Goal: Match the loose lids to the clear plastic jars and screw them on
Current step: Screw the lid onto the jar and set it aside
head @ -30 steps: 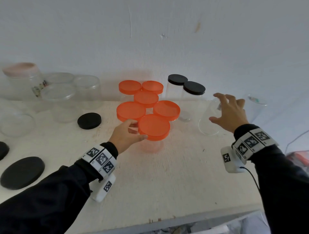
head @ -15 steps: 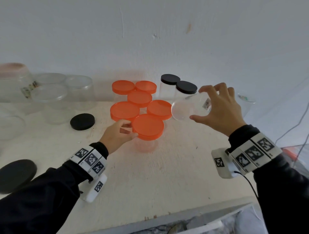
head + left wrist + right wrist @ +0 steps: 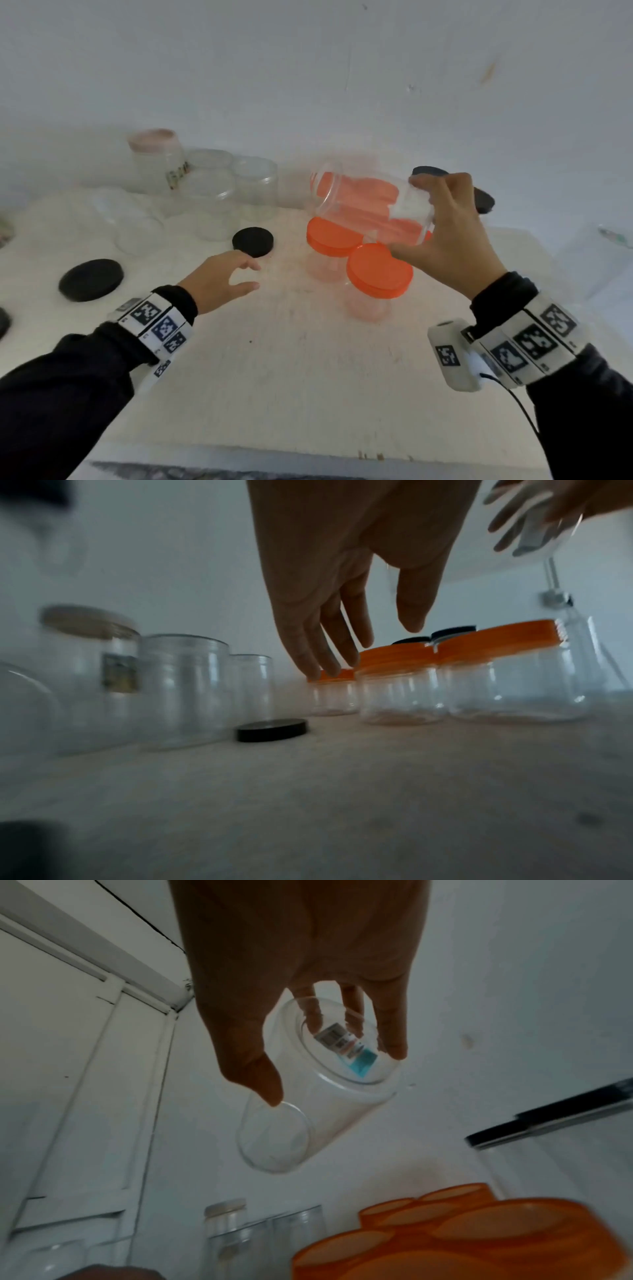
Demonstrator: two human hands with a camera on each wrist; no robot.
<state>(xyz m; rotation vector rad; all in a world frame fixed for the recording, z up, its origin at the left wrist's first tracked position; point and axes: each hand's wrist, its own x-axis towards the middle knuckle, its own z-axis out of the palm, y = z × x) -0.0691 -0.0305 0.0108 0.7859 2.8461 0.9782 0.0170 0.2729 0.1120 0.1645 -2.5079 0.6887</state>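
Clear plastic jar (image 3: 371, 209), lidless, held up off the bench (image 3: 274, 377) on its side by the right hand (image 3: 455, 236), mouth turned left, base toward the palm; fingers (image 3: 394, 1031) curled over the base end and thumb pressed on the side wall, label showing through the base from the right wrist view. Directly below and behind, a cluster of orange-lidded jars (image 3: 378, 270) standing upright and packed close, nearest one just under the right thumb. Left hand (image 3: 219, 277) hovering low over the bench, holding nothing, fingers (image 3: 318, 653) loosely spread and reaching forward, thumb apart from the rest; from the left wrist view, fingertips seen just in front of the orange lids, contact impossible to judge. Small black lid (image 3: 252, 242) lying flat and loose on the bench just beyond the left fingertips, not touched. Larger black lid (image 3: 90, 280) flat farther left, well apart from the hand; edge of another dark lid (image 3: 4, 322) cut off at the left border. Group of open clear jars (image 3: 212, 205) standing at the back left near the wall, one taller jar (image 3: 157, 161) among them capped in pale pink. Black-lidded jars (image 3: 481, 200) mostly hidden behind the right hand. Much of the scene blurred.
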